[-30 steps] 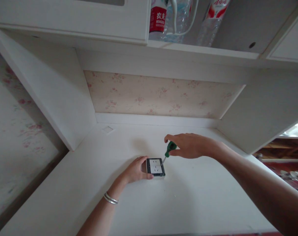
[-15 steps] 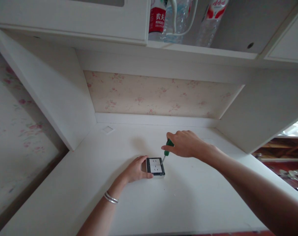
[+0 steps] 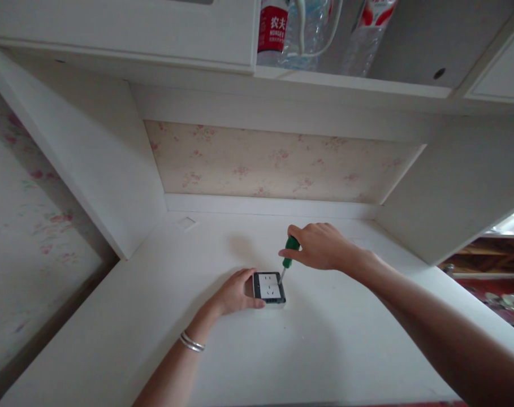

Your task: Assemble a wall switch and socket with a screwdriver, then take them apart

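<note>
A square wall socket (image 3: 269, 286) with a white face and dark frame lies face up on the white surface. My left hand (image 3: 238, 293) grips its left side, fingers at the upper edge and thumb at the lower edge. In my right hand (image 3: 318, 246) is a screwdriver (image 3: 291, 244) with a green handle, held tilted. Its metal shaft points down and left, and its tip meets the right side of the socket's frame. Whether a screw sits under the tip is too small to tell.
The white desktop (image 3: 223, 362) is bounded by side panels (image 3: 82, 141) left and right. Overhead, a shelf (image 3: 354, 85) holds several plastic bottles (image 3: 273, 28) and a white cable (image 3: 301, 25). A small square outline (image 3: 186, 224) marks the desktop at back left.
Both hands keep their hold on the socket and the screwdriver, almost unmoved. The whole view has shifted very slightly.
</note>
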Available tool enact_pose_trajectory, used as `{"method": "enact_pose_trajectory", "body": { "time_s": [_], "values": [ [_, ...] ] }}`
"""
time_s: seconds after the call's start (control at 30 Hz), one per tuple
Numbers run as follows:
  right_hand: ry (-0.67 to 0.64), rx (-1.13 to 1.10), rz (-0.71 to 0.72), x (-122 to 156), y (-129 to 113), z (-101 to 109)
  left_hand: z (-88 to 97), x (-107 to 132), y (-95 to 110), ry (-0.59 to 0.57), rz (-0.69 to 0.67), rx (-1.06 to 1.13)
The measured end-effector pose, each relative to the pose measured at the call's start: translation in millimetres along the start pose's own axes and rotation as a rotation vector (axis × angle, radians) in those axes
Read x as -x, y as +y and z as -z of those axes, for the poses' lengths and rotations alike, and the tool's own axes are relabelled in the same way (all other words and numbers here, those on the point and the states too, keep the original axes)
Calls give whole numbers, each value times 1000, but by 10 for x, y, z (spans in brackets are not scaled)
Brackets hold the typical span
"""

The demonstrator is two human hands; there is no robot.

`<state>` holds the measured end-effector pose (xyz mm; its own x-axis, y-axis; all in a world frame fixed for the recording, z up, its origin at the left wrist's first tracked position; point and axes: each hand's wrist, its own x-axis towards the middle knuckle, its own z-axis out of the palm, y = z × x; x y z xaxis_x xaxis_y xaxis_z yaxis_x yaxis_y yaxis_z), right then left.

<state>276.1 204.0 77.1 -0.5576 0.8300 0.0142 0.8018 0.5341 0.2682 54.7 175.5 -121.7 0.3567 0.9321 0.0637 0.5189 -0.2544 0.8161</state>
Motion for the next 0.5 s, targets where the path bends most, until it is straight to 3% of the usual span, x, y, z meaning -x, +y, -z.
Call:
{"method": "enact_pose_trajectory", "body": {
  "time_s": [0.2,0.4,0.5],
  "values": [
    [-7,4,-84,48,-32,-7,11,3,10,-9,-3,7],
    [-60,-185,79,98,47,40,-1,-5,-3,-1,-3,2],
    [-25,-163,45,88,35,21,-3,-7,-14,-4,-6,1]
  ]
}}
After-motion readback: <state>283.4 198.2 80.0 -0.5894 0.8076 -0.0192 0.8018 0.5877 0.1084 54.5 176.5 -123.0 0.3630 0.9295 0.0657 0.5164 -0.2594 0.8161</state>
